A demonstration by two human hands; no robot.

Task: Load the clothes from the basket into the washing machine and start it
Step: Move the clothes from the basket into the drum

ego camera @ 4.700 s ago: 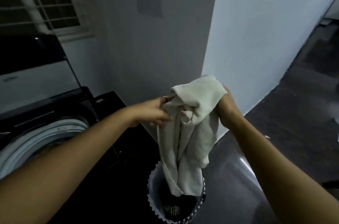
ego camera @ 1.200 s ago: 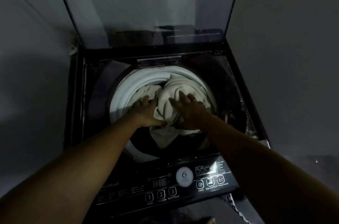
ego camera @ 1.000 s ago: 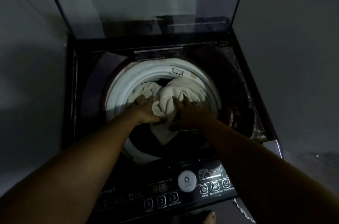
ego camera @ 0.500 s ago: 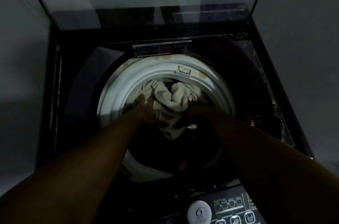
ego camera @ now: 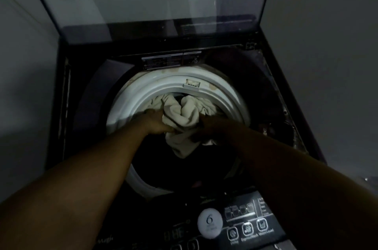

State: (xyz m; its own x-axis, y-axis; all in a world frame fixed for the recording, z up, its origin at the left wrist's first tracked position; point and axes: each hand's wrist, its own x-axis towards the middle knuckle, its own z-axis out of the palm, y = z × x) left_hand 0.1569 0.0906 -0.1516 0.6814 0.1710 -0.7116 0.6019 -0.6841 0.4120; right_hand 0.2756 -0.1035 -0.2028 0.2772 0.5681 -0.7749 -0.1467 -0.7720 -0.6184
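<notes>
Both hands and the cream cloth [ego camera: 184, 114] are sinking deeper into the drum [ego camera: 143, 94] than half a second ago. The bundle, which was bulging above the white rim a second back, is now sitting below it. The head is also leaning in closer, so the control panel [ego camera: 245, 227] is sliding toward the bottom edge of the view.

The left hand [ego camera: 155, 125] is gripping the cloth, its fingers curling into the fabric on the bundle's left side. The right hand [ego camera: 207, 127] is touching the bundle's right side, but it is lying in deep shadow. I cannot tell whether its fingers are closing on the fabric or only pressing against it. A loose tail of cloth is hanging between the two wrists into the dark of the drum. The washing machine [ego camera: 67, 106] is standing with its glass lid [ego camera: 153, 4] propped up behind the opening.

For the task, this is looking like one garment nearly loaded: the cloth is lying inside the machine and only needs letting go. The basket is not showing here, so what is remaining in it cannot be judged. Shutting the lid and starting the wash are not yet done.
</notes>
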